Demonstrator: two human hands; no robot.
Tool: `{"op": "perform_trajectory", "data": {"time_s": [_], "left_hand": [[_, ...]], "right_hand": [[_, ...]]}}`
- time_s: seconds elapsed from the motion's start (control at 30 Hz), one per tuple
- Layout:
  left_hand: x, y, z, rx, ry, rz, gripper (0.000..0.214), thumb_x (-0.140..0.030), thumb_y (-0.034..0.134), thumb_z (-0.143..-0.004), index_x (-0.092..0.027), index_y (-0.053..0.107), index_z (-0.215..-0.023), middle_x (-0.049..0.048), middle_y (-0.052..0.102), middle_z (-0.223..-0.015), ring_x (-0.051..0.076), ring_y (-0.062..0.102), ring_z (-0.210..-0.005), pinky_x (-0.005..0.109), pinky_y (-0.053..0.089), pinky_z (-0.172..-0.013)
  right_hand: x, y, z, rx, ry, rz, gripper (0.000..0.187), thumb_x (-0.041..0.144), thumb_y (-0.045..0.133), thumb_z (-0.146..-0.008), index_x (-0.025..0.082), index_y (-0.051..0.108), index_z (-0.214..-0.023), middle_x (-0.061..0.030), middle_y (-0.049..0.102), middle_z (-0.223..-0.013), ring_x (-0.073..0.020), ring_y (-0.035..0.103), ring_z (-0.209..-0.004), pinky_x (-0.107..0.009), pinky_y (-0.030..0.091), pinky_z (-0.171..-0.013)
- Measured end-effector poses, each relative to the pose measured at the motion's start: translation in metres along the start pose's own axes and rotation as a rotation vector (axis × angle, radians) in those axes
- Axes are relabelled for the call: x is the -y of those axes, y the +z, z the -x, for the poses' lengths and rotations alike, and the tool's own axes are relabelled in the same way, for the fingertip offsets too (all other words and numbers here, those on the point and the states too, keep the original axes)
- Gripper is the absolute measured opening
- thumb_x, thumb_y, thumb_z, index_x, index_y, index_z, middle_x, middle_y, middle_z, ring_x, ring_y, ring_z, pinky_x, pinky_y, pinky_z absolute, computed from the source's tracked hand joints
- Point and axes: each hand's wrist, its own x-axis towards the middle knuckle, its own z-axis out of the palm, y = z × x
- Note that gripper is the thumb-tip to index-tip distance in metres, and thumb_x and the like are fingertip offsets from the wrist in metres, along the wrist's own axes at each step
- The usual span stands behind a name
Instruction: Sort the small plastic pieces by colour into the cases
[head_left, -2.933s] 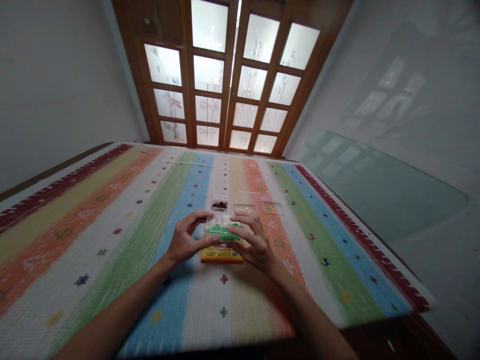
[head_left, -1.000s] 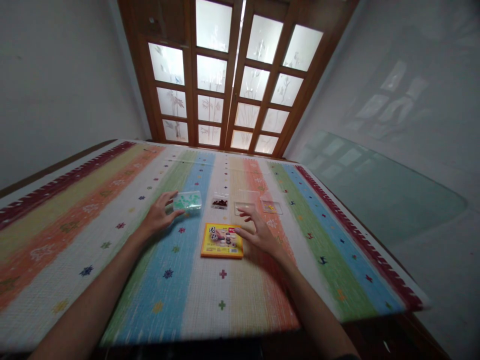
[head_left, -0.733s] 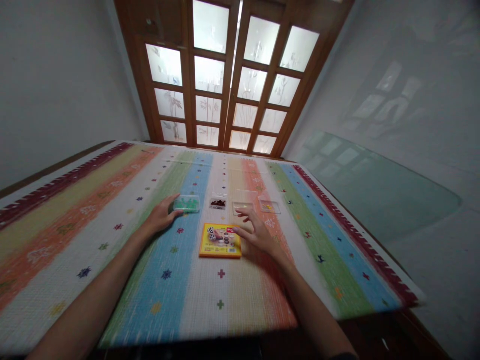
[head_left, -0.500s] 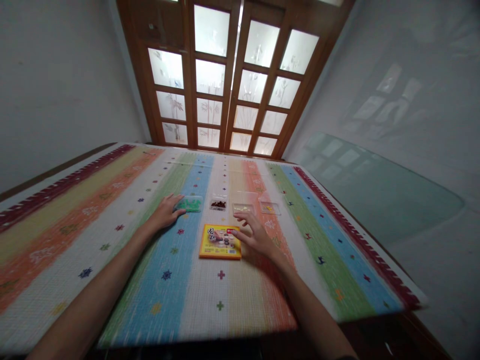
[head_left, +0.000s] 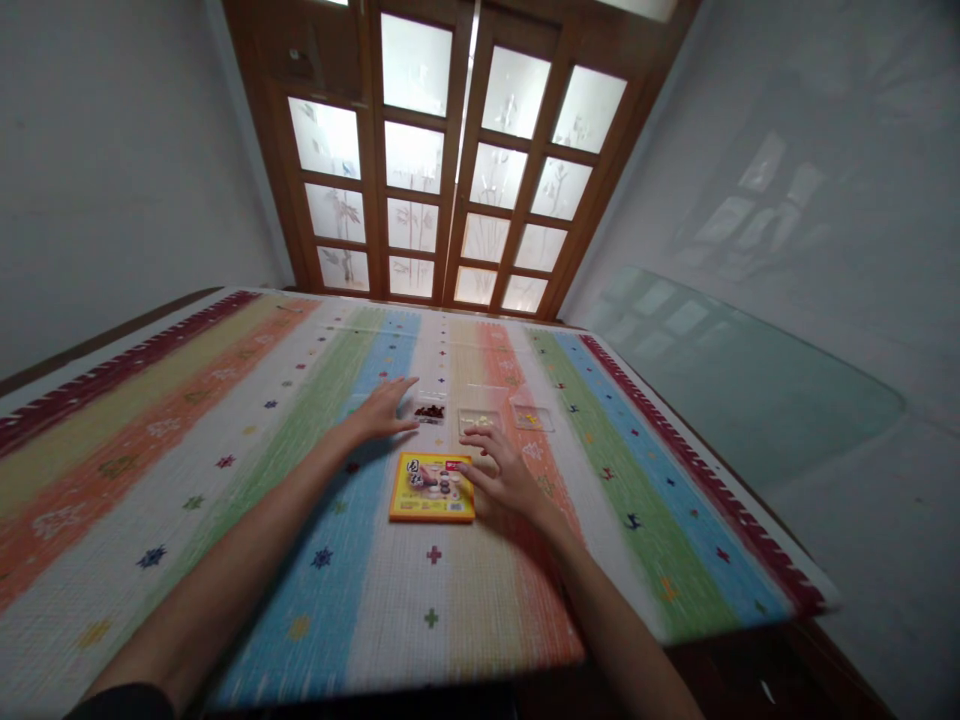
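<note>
My left hand (head_left: 380,411) is open, thumb and fingers spread, at the left side of a small clear box of dark brown pieces (head_left: 429,412). Whether it touches that box I cannot tell. It covers most of the box of green pieces. My right hand (head_left: 501,468) hovers open with bent fingers, its thumb over the right edge of a flat yellow box (head_left: 431,488) with printed game stones and Chinese characters. Its fingertips are close to the front of a clear box with pale pieces (head_left: 478,420). Nothing shows in its grasp.
A clear box with yellow pieces (head_left: 533,417) stands right of the pale ones. All rest on a striped tablecloth (head_left: 450,640). Beyond the table is a wooden door with glass panes (head_left: 412,160). A pale glass panel (head_left: 750,370) is on the right.
My left hand has moved right, from the box of green pieces to the box of dark ones. My right hand stays near the yellow box. The view has shifted slightly.
</note>
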Motion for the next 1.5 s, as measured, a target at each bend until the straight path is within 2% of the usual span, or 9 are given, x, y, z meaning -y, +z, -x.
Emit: {"op": "perform_trajectory", "data": {"time_s": [0.1,0.33,0.5,0.73,0.9,1.03,1.13,1.3,1.5], "left_hand": [[-0.004,0.007,-0.008,0.050,-0.009,0.013,0.072,-0.035,0.079,-0.068,-0.020,0.056,-0.135,0.0180,0.058,-0.144,0.037,0.051,-0.137,0.056,0.029,-0.119],[-0.005,0.010,-0.009,-0.003,0.000,0.064,0.050,-0.030,0.076,-0.067,-0.022,0.065,-0.116,0.0133,0.070,-0.125,0.035,0.064,-0.118,0.051,0.044,-0.107],[-0.006,0.011,-0.008,-0.021,0.017,0.138,0.043,-0.031,0.076,-0.067,-0.023,0.065,-0.108,0.0107,0.073,-0.113,0.030,0.070,-0.102,0.045,0.054,-0.092],[-0.015,0.003,-0.004,-0.076,0.010,0.258,0.039,-0.039,0.080,-0.069,-0.021,0.066,-0.102,0.0109,0.075,-0.106,0.029,0.072,-0.097,0.044,0.058,-0.088],[-0.035,-0.016,0.006,-0.154,0.046,0.389,0.045,-0.043,0.082,-0.071,-0.019,0.066,-0.106,0.0104,0.074,-0.111,0.027,0.074,-0.099,0.045,0.059,-0.091],[-0.060,-0.032,0.022,-0.203,0.110,0.502,0.047,-0.040,0.083,-0.073,-0.018,0.066,-0.111,0.0100,0.073,-0.115,0.024,0.073,-0.103,0.042,0.059,-0.098],[-0.080,-0.043,0.034,-0.190,0.149,0.594,0.046,-0.035,0.084,-0.075,-0.017,0.067,-0.114,0.0099,0.073,-0.114,0.023,0.072,-0.105,0.041,0.058,-0.101],[-0.107,-0.051,0.054,-0.159,0.170,0.702,0.042,-0.028,0.084,-0.077,-0.016,0.069,-0.115,0.0092,0.072,-0.114,0.022,0.070,-0.107,0.041,0.057,-0.104],[-0.117,-0.040,0.071,-0.253,0.180,0.826,0.035,-0.024,0.083,-0.079,-0.020,0.070,-0.112,0.0087,0.070,-0.114,0.021,0.069,-0.107,0.032,0.065,-0.087]], "right_hand": [[-0.001,0.000,0.001,0.005,0.027,-0.007,0.027,0.026,0.068,-0.092,0.026,0.065,-0.119,-0.0105,0.062,-0.125,-0.0247,0.059,-0.122,-0.045,0.055,-0.101],[-0.003,0.001,0.002,-0.005,0.024,0.016,0.025,0.024,0.068,-0.091,0.025,0.067,-0.116,-0.0115,0.062,-0.125,-0.0259,0.060,-0.121,-0.049,0.052,-0.104],[-0.004,0.002,0.002,-0.005,0.020,0.007,0.023,0.025,0.068,-0.092,0.026,0.067,-0.114,-0.0105,0.062,-0.125,-0.0253,0.060,-0.121,-0.048,0.052,-0.104],[-0.005,0.002,0.001,-0.021,0.024,-0.027,0.024,0.026,0.067,-0.092,0.025,0.067,-0.116,-0.0107,0.063,-0.123,-0.0254,0.060,-0.119,-0.047,0.054,-0.100],[-0.005,0.003,-0.002,-0.100,0.071,-0.095,0.043,0.033,0.070,-0.091,0.026,0.058,-0.132,-0.0112,0.061,-0.126,-0.0251,0.063,-0.108,-0.042,0.058,-0.086],[0.002,0.002,-0.008,-0.174,0.114,-0.143,0.063,0.040,0.072,-0.089,0.031,0.045,-0.146,-0.0113,0.056,-0.135,-0.0258,0.061,-0.115,-0.043,0.058,-0.091],[0.012,0.002,-0.013,-0.192,0.098,-0.204,0.070,0.042,0.073,-0.089,0.033,0.039,-0.150,-0.0113,0.051,-0.142,-0.0267,0.058,-0.122,-0.045,0.056,-0.097],[0.027,0.003,-0.015,-0.176,0.030,-0.368,0.064,0.043,0.072,-0.090,0.038,0.043,-0.147,-0.0089,0.050,-0.146,-0.0243,0.060,-0.119,-0.044,0.055,-0.099],[0.040,0.002,-0.014,-0.207,-0.043,-0.363,0.050,0.040,0.072,-0.091,0.036,0.055,-0.139,-0.0081,0.056,-0.138,-0.0256,0.055,-0.127,-0.043,0.055,-0.099]]}}
